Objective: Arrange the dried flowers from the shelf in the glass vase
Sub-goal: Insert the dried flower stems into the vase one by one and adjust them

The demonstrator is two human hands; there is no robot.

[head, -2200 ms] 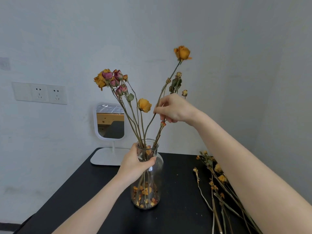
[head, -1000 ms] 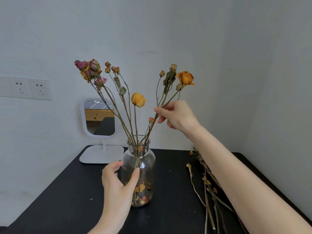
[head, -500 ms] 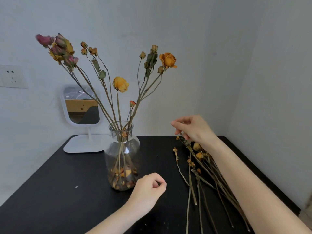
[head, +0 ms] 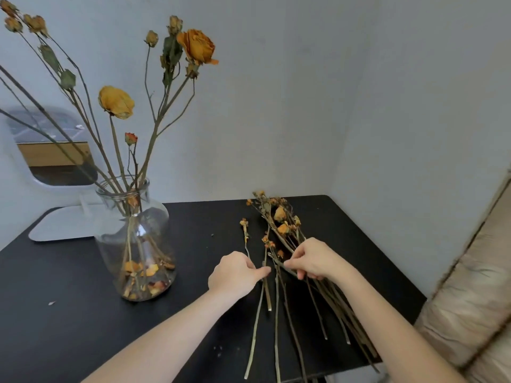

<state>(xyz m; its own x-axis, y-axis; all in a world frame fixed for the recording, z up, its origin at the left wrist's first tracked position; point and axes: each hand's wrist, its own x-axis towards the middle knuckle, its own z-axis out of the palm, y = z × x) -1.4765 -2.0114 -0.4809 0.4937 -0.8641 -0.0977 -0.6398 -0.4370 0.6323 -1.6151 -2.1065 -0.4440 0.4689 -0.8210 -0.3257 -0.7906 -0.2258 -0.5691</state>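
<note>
Black table (head: 69,327) bears 1 glass vase (head: 135,244); left hand (head: 235,275) and right hand (head: 312,258) pinch loose stems (head: 333,305)

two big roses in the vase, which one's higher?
The deep orange rose, on the right-leaning stem in the glass vase. The pale yellow rose sits lower and further left.

Clear glossy glass vase (head: 135,244) — matt black table (head: 69,299), dry brittle stems (head: 276,327)
</note>
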